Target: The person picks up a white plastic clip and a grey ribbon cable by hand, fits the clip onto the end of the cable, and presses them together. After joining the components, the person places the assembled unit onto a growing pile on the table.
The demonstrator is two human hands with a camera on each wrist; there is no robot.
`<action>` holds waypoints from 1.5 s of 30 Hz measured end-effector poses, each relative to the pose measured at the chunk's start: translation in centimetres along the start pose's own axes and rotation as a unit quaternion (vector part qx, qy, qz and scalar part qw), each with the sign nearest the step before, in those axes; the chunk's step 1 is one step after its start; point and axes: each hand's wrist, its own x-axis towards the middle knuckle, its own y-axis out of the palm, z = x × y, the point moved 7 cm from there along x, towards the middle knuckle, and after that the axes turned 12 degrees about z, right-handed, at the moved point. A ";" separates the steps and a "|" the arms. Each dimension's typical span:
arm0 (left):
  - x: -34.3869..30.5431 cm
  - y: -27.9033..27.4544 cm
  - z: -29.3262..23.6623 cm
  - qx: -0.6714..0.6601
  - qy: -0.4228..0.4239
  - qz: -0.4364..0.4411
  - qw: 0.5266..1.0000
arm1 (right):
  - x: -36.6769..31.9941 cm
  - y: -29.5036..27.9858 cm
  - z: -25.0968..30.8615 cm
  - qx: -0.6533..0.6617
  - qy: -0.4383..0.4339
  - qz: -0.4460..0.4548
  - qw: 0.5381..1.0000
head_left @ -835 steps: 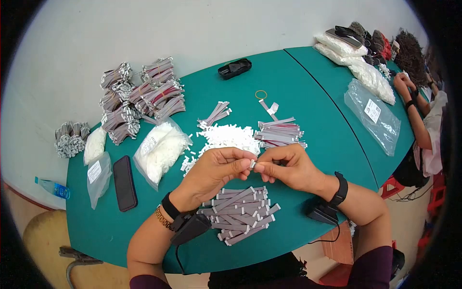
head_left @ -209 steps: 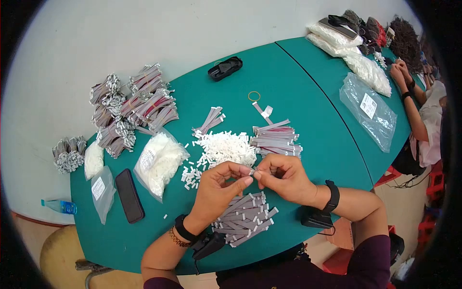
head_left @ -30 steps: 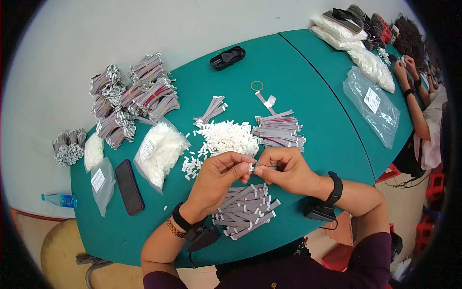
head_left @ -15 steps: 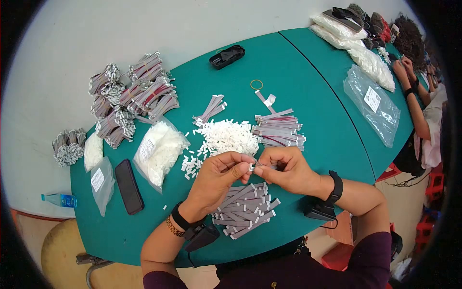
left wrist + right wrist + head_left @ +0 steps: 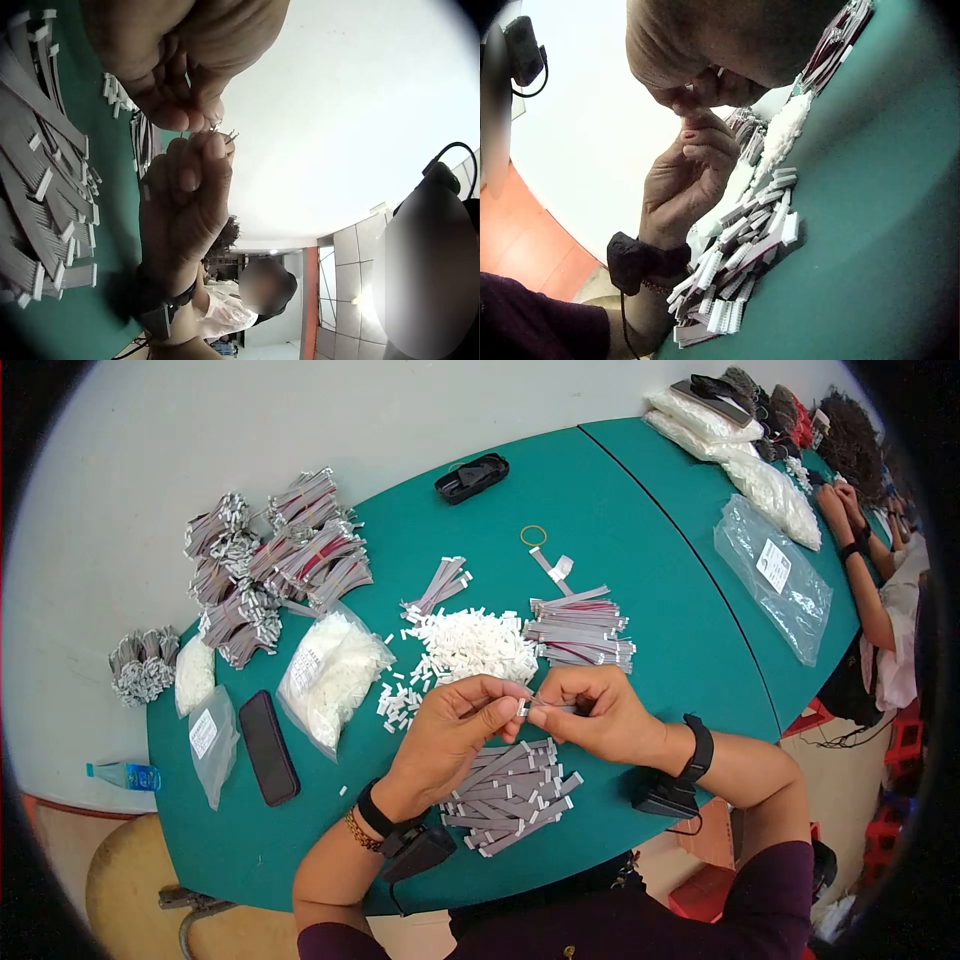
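Note:
In the head view my left hand (image 5: 450,735) pinches a small white connector housing (image 5: 522,707) between thumb and fingers. My right hand (image 5: 605,715) meets it from the right, pinching a grey flat ribbon cable (image 5: 568,708) by its end. Thin metal-tipped wires (image 5: 230,137) stick out past the right fingertips in the left wrist view. Fingers hide most of where housing and wires come together. Just beyond the hands lies a heap of white connector housings (image 5: 475,645). Close below them is a pile of grey ribbon cables with white connectors (image 5: 510,800).
Ribbon cables (image 5: 580,630) lie stacked behind the right hand. Bundled cables (image 5: 280,555), a bag of white housings (image 5: 330,670) and a phone (image 5: 269,748) are on the left. A plastic bag (image 5: 775,580) lies right, near another person's arms (image 5: 865,585).
Seven seconds ago, bare wire ends showed between the fingertips; now a white housing sits in the left fingers against the right hand's cable. Over the last second the hands have barely moved.

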 end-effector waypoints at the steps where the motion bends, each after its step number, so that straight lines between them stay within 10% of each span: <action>1: 0.0 0.0 0.0 -0.002 -0.001 -0.001 1.000 | 0.0 0.0 0.0 0.001 0.000 0.001 1.000; 45: 0.0 0.1 0.1 -0.014 0.000 0.001 1.000 | 0.0 -0.1 -0.2 -0.001 -0.002 -0.005 1.000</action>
